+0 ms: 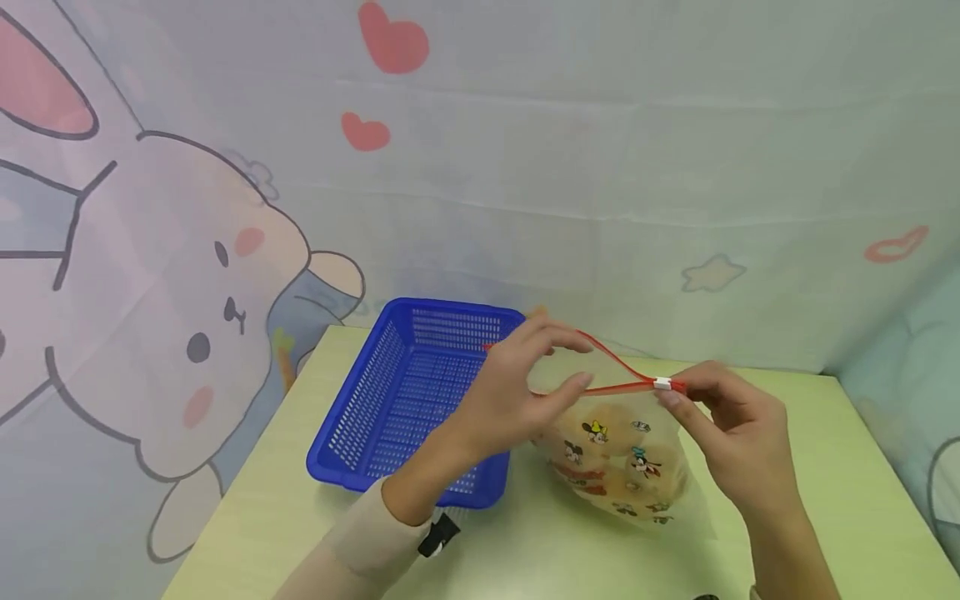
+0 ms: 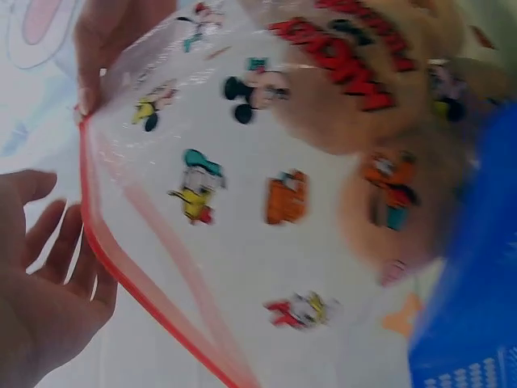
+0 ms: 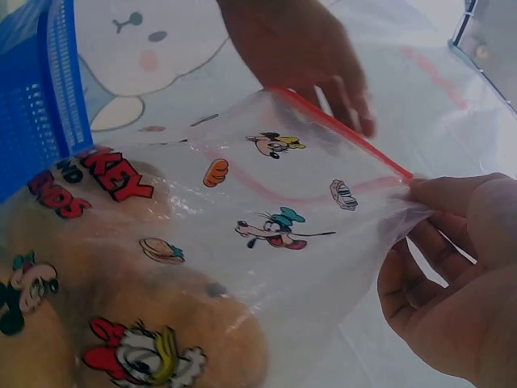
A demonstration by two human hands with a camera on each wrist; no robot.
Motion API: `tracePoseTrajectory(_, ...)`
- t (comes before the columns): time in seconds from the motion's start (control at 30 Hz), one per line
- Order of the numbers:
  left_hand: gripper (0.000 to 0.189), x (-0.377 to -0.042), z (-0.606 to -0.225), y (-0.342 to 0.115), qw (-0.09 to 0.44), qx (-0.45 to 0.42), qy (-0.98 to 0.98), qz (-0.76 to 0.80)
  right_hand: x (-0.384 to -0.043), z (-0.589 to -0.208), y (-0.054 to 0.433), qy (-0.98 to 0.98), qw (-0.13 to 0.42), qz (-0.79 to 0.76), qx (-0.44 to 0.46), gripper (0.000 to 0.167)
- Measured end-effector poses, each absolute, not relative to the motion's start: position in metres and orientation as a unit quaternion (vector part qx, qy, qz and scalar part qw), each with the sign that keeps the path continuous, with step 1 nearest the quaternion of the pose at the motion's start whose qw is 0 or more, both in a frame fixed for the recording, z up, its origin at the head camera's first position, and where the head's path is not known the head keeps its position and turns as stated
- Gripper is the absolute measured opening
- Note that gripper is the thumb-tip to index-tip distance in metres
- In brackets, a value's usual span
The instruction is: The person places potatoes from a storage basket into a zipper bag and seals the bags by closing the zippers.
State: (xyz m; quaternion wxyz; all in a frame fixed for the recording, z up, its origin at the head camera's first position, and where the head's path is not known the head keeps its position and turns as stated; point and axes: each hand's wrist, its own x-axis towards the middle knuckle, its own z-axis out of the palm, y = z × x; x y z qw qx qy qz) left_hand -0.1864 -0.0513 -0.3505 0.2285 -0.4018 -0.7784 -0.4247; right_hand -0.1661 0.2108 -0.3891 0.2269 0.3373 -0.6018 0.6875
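Observation:
A clear zipper bag (image 1: 637, 467) printed with cartoon characters holds several round, light-brown items (image 3: 218, 331) that look like bread rolls. Its red-edged mouth gapes on the left and comes together at a white slider (image 1: 662, 383) on the right. My right hand (image 1: 738, 433) pinches that right end of the red strip, beside the slider, between thumb and fingers. At the gaping part of the mouth, my left hand (image 1: 517, 383) has its thumb and fingers spread apart, with the fingers close to the red edge (image 2: 121, 279) in the left wrist view.
A blue plastic basket (image 1: 318, 446) with slotted walls stands left of the bag, partly behind my left forearm. The pale green table (image 1: 570, 558) ends at a cloth backdrop (image 1: 525, 167) with a cartoon rabbit. A small black object (image 1: 438, 535) shows by my left cuff.

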Motion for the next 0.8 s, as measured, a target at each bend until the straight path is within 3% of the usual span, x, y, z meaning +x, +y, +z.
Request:
tracePoseTrajectory(0.2, 0.022, -0.189, -0.336, -0.018, 0.167, -0.456, -0.774, -0.405, -0.171, -0.402, 0.205, -0.564, 0.231, 0.707, 0.358, 0.006)
tracePoseTrajectory(0.37, 0.013, -0.192, -0.335, -0.006, 0.129, -0.464, -0.788, -0.383, -0.173, -0.407, 0.199, -0.559, 0.236, 0.703, 0.371, 0.005)
tracePoseTrajectory(0.5, 0.004, -0.194, -0.337, -0.004, 0.125, -0.478, -0.781, -0.382, -0.171, -0.405, 0.196, -0.560, 0.246, 0.691, 0.385, 0.008)
tracePoseTrajectory(0.8, 0.006, -0.196, -0.334, 0.000, 0.146, -0.486, -0.793, -0.336, -0.160, -0.397, 0.191, -0.562, 0.300, 0.667, 0.388, 0.004)
